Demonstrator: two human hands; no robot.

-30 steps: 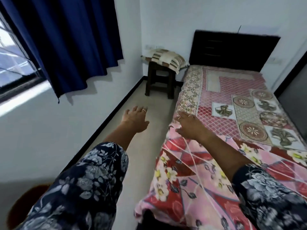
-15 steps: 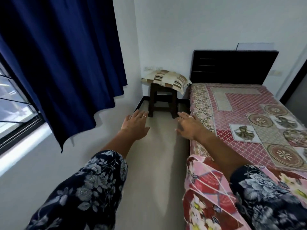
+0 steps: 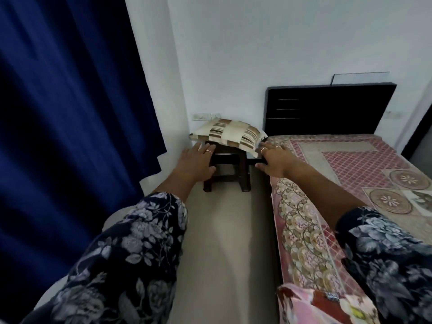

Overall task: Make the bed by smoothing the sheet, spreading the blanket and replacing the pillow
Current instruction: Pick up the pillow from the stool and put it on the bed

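A striped brown-and-cream pillow (image 3: 228, 134) lies on a dark wooden stool (image 3: 228, 174) beside the head of the bed. My left hand (image 3: 195, 163) is stretched out just below the pillow's left end, fingers apart, holding nothing. My right hand (image 3: 274, 160) reaches toward the pillow's right end, fingers spread, empty. The bed sheet (image 3: 346, 164), red with beige patterned panels, covers the mattress on the right. A corner of the pink floral blanket (image 3: 311, 305) shows at the bottom right.
A dark headboard (image 3: 327, 108) stands against the white wall. A long blue curtain (image 3: 70, 113) hangs on the left. A narrow strip of beige floor (image 3: 224, 242) runs between curtain and bed. A wall socket (image 3: 205, 116) sits behind the pillow.
I have moved forward along the bed toward the stool. Both hands have come much closer to the pillow, and most of the blanket has dropped out of view.
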